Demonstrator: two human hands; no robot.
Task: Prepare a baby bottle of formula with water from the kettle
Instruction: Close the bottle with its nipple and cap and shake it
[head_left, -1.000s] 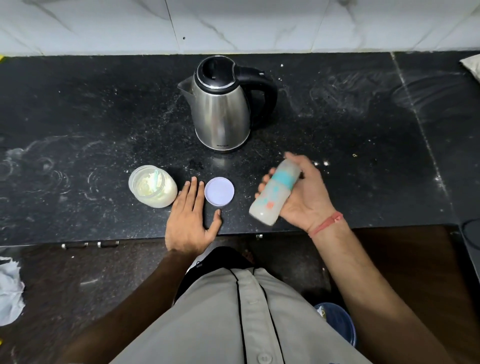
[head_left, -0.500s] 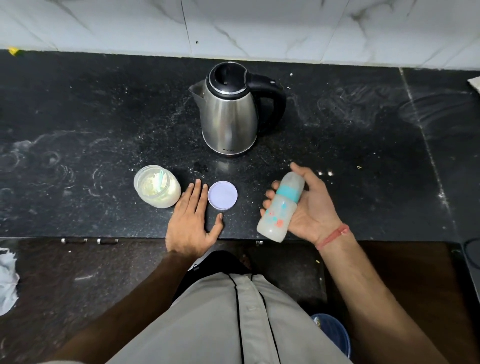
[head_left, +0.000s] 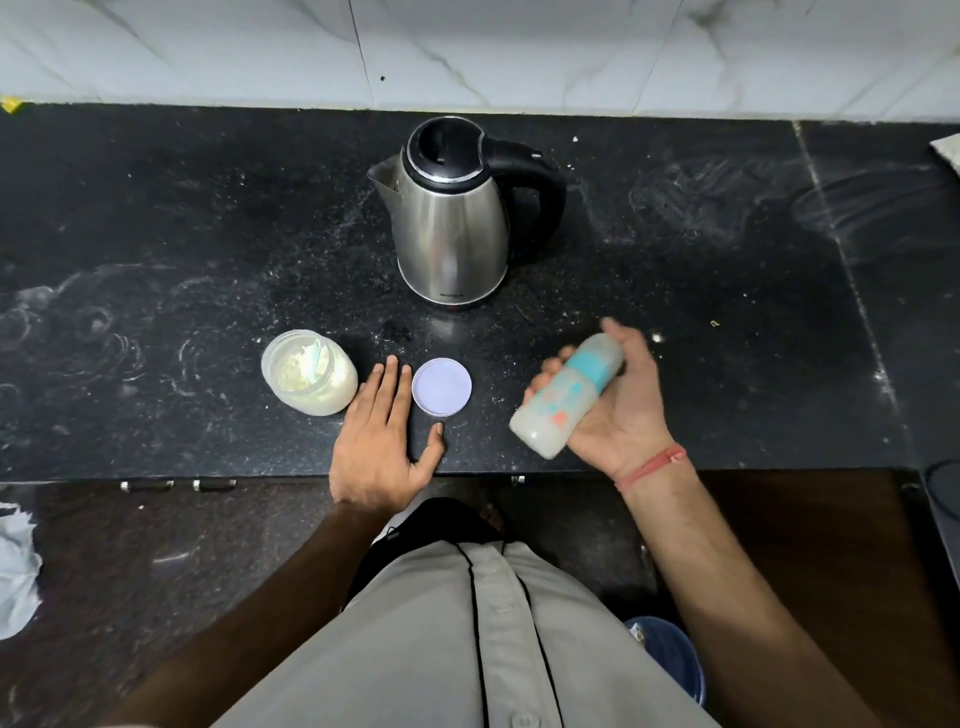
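Gripping milky plastic baby bottle with teal collar (head_left: 569, 395), tilted, right hand (head_left: 618, 410), 4 o'clock of steel kettle (head_left: 452, 228) | left hand (head_left: 382, 441) flat, fingers straight, between open powder jar (head_left: 309, 374) and lilac round lid (head_left: 441, 387)

I see a kettle (head_left: 451, 228) made of shiny metal, smooth like a mirror, with a black plastic lid and handle. It stands on a black stone counter (head_left: 156, 234) that looks smooth but is dusty, with white specks and pale ring marks. The wall (head_left: 467, 47) behind is glossy white tile with grey veins. The jar (head_left: 309, 372) is see-through plastic with pale powder inside. Its lid (head_left: 442, 387) is smooth, matt, pale purple plastic. The baby bottle (head_left: 569, 395) in my right hand (head_left: 618, 410) is cloudy plastic with a blue-green band. My shirt (head_left: 467, 649) is soft grey cloth. A red thread band (head_left: 652, 467) goes round my wrist.
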